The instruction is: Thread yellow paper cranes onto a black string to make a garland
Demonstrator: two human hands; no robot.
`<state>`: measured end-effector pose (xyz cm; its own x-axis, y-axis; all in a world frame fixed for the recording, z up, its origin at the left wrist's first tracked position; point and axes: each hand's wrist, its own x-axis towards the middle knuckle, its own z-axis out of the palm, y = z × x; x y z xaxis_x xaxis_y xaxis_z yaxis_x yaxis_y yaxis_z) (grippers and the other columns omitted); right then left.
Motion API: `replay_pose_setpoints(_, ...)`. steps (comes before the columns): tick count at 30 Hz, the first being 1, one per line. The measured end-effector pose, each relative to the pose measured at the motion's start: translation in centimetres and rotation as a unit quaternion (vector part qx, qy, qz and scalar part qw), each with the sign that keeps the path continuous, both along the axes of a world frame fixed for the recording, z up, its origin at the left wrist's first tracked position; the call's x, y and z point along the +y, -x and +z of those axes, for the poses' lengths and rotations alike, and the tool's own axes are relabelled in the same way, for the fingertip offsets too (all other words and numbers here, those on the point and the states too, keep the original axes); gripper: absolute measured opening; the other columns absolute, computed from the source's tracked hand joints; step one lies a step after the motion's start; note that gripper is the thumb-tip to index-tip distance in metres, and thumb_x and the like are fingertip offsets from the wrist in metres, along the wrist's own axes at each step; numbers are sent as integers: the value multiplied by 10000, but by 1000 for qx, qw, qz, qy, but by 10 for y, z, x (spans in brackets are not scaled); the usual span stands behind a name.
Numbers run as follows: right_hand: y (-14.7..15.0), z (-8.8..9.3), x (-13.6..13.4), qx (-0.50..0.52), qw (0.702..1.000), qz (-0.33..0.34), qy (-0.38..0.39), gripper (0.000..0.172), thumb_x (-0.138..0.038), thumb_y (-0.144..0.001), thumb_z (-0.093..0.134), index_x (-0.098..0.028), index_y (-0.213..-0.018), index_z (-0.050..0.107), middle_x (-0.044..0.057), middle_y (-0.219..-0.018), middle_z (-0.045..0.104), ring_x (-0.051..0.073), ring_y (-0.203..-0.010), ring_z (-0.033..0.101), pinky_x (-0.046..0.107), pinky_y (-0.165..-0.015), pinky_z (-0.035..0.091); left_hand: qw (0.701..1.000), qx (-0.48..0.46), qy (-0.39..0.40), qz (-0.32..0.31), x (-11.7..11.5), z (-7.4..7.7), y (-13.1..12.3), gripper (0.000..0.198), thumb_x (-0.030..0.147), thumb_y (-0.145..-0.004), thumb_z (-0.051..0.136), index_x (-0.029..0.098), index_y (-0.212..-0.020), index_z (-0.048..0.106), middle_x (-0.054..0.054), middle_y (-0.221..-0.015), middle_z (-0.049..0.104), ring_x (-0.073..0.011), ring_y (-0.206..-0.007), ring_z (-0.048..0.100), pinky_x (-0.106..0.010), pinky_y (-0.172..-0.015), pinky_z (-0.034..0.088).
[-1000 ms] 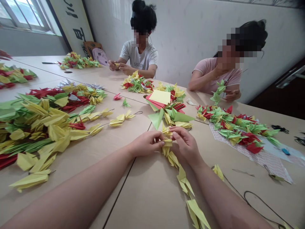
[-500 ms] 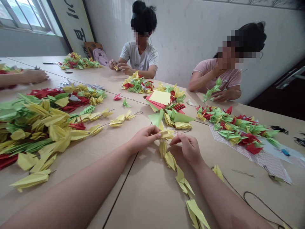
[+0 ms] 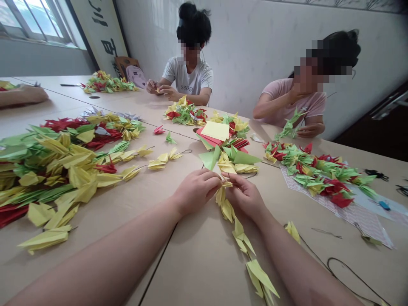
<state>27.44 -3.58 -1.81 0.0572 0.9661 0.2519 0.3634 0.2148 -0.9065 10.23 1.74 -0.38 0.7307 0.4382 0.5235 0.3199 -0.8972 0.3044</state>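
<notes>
left hand (image 3: pixel 196 191) and right hand (image 3: pixel 244 197) both pinching the top of a yellow paper crane string (image 3: pixel 227 208) right over the desk (image 3: pixel 197 255)

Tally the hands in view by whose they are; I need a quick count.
Own left hand and right hand, both on the yellow crane string: 2
White T-shirt co-worker's hands: 2
Pink T-shirt co-worker's hands: 2
Another person's hand at the far left edge: 1
Total: 7
</notes>
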Motion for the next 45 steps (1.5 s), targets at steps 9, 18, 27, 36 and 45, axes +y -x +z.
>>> replay_pose_setpoints(9,-1,6,0,168,981,57,73,354,-217,-747,481,-240,-1082,595,27,-1166,588,207,-1114,499,377,-932,401,987,-51,149,-34,-1,2,-1,158,287,-827,453,174,-819,564,-36,-924,624,-142,-857,542,-258,-774,418)
replay_pose_setpoints(18,0,10,-2,209,967,85,122,295,-324,-706,619,-253,-991,598,18,-1007,637,179,-978,559,316,-871,418,903,-70,421,-49,6,-1,-1,300,433,-796,464,143,-773,533,14,-681,513,-85,-613,459,-198,-566,379)
replay_pose_setpoints(27,0,9,-1,250,958,84,114,330,-254,-714,631,-263,-1032,545,-6,-869,595,102,-774,569,232,-724,463,902,-78,423,-26,8,-2,-3,277,403,-803,451,148,-816,556,3,-714,543,-105,-662,479,-219,-623,393)
replay_pose_setpoints(36,-3,4,1,220,973,6,73,270,-282,-694,641,-224,-944,556,-61,-693,500,4,-372,378,143,-335,292,927,-39,374,13,9,-3,-3,255,390,-804,444,166,-832,563,3,-710,552,-114,-654,474,-222,-603,392)
replay_pose_setpoints(45,-4,5,3,271,958,-44,79,194,-294,-684,639,-194,-818,540,-40,-716,543,48,-453,502,163,-391,362,883,-116,453,-38,11,-5,-3,237,380,-802,462,154,-831,526,-3,-743,540,-104,-676,493,-224,-650,409)
